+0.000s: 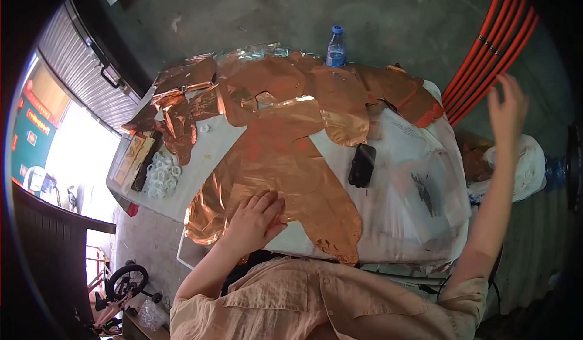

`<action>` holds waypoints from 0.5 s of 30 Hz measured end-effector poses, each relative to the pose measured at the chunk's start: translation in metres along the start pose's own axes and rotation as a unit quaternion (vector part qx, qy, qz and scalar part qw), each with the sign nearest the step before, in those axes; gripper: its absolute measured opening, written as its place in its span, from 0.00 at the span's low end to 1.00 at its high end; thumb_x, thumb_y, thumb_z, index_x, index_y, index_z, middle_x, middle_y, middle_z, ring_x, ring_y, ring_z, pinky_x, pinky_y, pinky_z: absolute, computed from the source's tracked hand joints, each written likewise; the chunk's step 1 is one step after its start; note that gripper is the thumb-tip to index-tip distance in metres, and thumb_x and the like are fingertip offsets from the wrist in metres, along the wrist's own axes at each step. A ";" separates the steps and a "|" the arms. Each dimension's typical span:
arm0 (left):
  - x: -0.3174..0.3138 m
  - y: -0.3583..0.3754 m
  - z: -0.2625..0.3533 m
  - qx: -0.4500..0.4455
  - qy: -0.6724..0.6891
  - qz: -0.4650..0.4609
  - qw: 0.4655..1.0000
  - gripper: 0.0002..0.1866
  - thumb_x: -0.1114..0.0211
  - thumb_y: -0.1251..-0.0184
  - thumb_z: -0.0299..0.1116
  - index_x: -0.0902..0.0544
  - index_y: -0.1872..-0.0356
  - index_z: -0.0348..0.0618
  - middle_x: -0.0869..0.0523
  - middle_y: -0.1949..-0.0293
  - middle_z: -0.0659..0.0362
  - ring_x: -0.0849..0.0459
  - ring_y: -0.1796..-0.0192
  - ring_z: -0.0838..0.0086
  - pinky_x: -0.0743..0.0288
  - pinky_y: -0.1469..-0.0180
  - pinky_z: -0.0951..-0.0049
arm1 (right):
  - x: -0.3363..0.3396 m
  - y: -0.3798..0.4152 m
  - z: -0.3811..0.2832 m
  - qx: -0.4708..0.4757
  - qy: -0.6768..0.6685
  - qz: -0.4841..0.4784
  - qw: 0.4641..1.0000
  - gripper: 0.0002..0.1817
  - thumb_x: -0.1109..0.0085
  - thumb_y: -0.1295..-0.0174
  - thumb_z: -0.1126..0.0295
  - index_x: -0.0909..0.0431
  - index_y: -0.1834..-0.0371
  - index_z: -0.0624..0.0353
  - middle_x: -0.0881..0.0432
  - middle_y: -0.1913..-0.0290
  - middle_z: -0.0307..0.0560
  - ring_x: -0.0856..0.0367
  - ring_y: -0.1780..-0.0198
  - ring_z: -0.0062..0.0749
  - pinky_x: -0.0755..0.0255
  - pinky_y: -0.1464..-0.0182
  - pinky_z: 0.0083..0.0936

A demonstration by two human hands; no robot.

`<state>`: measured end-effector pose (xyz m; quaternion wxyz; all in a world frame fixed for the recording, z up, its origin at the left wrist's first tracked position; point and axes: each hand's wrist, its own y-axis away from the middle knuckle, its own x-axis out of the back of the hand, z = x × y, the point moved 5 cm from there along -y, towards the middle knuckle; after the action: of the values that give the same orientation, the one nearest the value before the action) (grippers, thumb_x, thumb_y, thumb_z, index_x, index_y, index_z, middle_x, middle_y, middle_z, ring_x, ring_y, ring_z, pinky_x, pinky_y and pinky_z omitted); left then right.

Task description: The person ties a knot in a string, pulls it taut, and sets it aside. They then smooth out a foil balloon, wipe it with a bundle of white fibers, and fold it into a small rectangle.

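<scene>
The foil [273, 152] is copper, the rings [161, 173] white, pipes [467, 79] red, shirt [267, 306] beige.

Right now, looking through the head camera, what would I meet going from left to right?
White rings, the person's left hand, the blue-capped bottle, a small black object, the right hand. The coppery sheets spread across several of these, so I leave them out.

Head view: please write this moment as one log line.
left hand: on coppery foil; right hand: outstretched, nothing visibly held; blue-capped bottle: upright
</scene>
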<state>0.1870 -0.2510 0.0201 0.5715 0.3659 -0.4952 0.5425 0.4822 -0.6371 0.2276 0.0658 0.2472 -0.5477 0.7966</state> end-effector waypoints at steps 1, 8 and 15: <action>0.000 0.000 0.000 -0.001 0.012 0.002 1.000 0.30 0.35 0.42 0.46 0.27 0.41 0.42 0.29 0.39 0.51 0.32 0.36 0.56 0.36 0.39 0.58 | 0.006 -0.005 -0.044 0.001 -0.062 -0.010 0.998 0.15 0.42 0.42 0.70 0.23 0.51 0.58 0.22 0.46 0.49 0.26 0.44 0.45 0.35 0.43 0.35; 0.006 0.006 -0.008 -0.029 0.044 0.038 0.998 0.29 0.35 0.43 0.44 0.26 0.42 0.42 0.28 0.40 0.51 0.34 0.34 0.57 0.38 0.36 0.57 | -0.057 0.045 -0.227 0.115 -0.263 -0.164 0.944 0.18 0.40 0.46 0.66 0.25 0.52 0.59 0.26 0.43 0.49 0.34 0.35 0.42 0.53 0.31 0.54; 0.002 0.001 -0.028 -0.025 0.041 0.067 0.997 0.26 0.35 0.44 0.42 0.24 0.44 0.43 0.27 0.40 0.52 0.33 0.35 0.57 0.38 0.36 0.58 | -0.107 0.088 -0.308 0.115 -0.288 -0.258 0.915 0.18 0.39 0.46 0.61 0.24 0.54 0.58 0.27 0.44 0.50 0.34 0.36 0.41 0.52 0.32 0.55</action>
<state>0.1909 -0.2241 0.0151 0.5632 0.2947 -0.5079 0.5813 0.4428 -0.3750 0.0180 0.0794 0.6046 -0.3650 0.7035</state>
